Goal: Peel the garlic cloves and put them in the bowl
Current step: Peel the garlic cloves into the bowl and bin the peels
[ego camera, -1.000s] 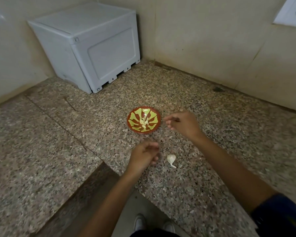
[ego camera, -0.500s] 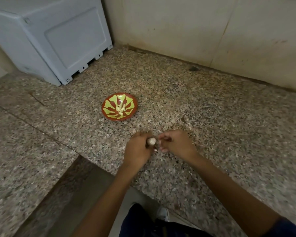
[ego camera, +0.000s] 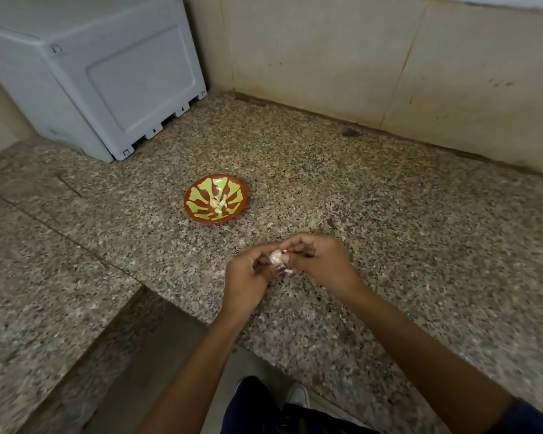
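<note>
A garlic clove (ego camera: 276,257) in its pale skin is held between both hands above the granite counter (ego camera: 389,245). My left hand (ego camera: 248,277) grips it from the left with curled fingers. My right hand (ego camera: 320,261) pinches its right side with thumb and fingertips. Beyond the hands stands a red bowl with a green pattern (ego camera: 198,211); several peeled cloves (ego camera: 218,205) lie in its middle.
A grey plastic box (ego camera: 91,76) stands in the far left corner against the wall. The beige wall (ego camera: 358,57) runs along the back of the counter. The counter's front edge steps back at lower left, with the floor and my shoes (ego camera: 298,396) below.
My left hand picked the clove up off the counter and both hands came together around it. The camera tilted down and moved closer; my right hand now pinches the clove's skin.
</note>
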